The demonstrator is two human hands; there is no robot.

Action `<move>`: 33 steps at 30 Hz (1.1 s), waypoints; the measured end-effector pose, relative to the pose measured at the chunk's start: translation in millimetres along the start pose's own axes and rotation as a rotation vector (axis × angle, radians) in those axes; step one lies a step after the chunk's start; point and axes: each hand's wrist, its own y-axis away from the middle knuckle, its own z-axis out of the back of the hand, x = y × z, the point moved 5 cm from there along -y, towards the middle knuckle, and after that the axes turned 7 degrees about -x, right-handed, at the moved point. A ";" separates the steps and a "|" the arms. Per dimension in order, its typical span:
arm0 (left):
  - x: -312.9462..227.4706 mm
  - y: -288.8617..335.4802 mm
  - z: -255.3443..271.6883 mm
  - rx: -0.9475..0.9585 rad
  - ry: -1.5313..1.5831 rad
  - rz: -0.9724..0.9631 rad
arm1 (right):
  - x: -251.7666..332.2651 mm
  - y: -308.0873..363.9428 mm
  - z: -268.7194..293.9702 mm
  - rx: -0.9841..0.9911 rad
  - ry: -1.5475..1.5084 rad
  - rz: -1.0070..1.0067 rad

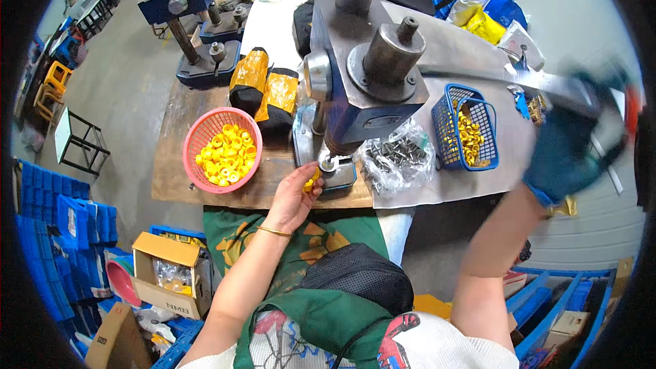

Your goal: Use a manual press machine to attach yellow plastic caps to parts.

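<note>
The grip of your left hand (pixel 294 195) was narrow, holding a small yellow piece (pixel 311 182) pinched between thumb and fingers, just beside the base (pixel 342 179) of the press (pixel 379 106) and to the right of the pink basket (pixel 201 130) on the surface (pixel 169 176). Your gloved right hand (pixel 567 147) was blurred near the outer end of the lever (pixel 471 72), so whether its grip was closed around it could not be told.
</note>
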 end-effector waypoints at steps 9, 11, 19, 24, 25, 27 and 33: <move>-10.4 -9.1 7.9 -0.123 -0.325 -0.200 | -256.7 203.5 54.3 0.456 1.278 -0.336; -14.5 -14.8 14.0 -0.134 -0.451 -0.272 | -255.8 197.5 54.1 0.494 1.330 -0.312; -21.8 -29.4 -22.6 -0.080 -1.051 -0.858 | -244.1 190.8 75.1 0.070 1.094 -0.575; -20.3 -29.7 -29.6 -0.023 -1.179 -0.907 | -228.6 175.8 67.0 0.162 1.173 -0.579; -20.9 -27.7 -31.3 -0.022 -1.177 -0.905 | -227.5 173.8 64.7 0.252 1.266 -0.578; -22.4 -27.5 -28.7 -0.080 -1.106 -0.780 | -228.0 171.4 59.7 0.369 1.371 -0.521; -18.5 -33.2 -12.5 -0.107 -1.002 -0.686 | -232.6 166.9 58.5 0.466 1.462 -0.391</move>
